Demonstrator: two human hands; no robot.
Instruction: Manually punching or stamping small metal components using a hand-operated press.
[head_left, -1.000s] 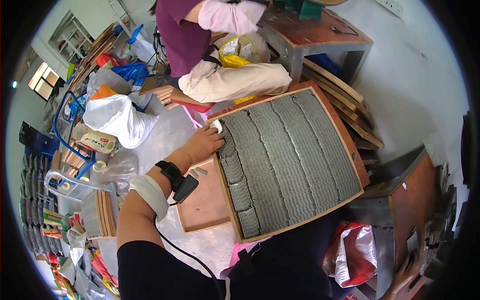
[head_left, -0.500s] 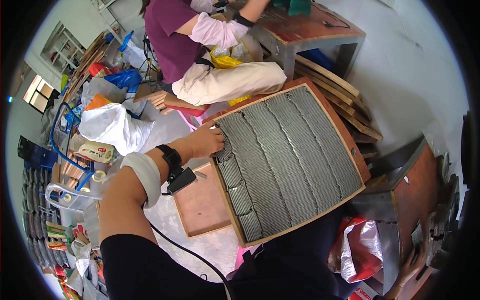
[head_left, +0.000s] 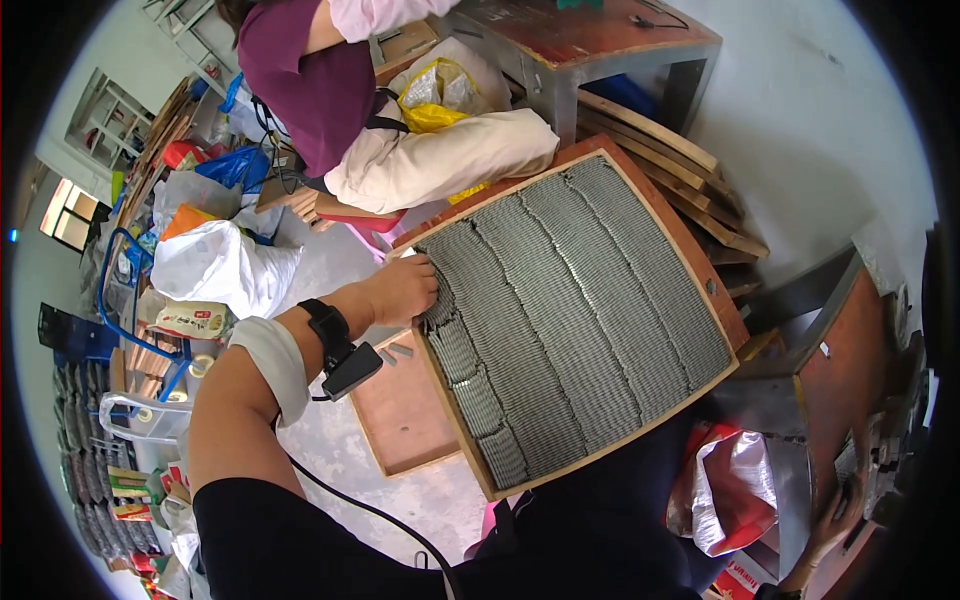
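A shallow wooden tray (head_left: 458, 408) lies tilted in front of me, packed with long rows of small grey metal pieces (head_left: 560, 330). At its left edge is my left hand (head_left: 402, 290), fingers curled closed against the end of the leftmost row. What the fingertips pinch, if anything, is hidden. Far to the right, my right hand (head_left: 832, 518) reaches to the brown-topped bench (head_left: 840, 350), beside dark metal machine parts (head_left: 885, 450). Its fingers are small and distorted at the picture's rim, so their grip is unclear.
Below the tray's left side sits a second wooden tray (head_left: 400, 425) with a few loose pieces. A person in a maroon top (head_left: 310, 90) sits opposite, near a red-topped table (head_left: 590, 35). A silver-lined bag (head_left: 735, 490) stands at right; wooden boards (head_left: 690, 180) lie behind.
My left hand has shifted slightly left and down, its fingers more curled. The view has turned a little. The person opposite has leaned left and their arm has moved left.
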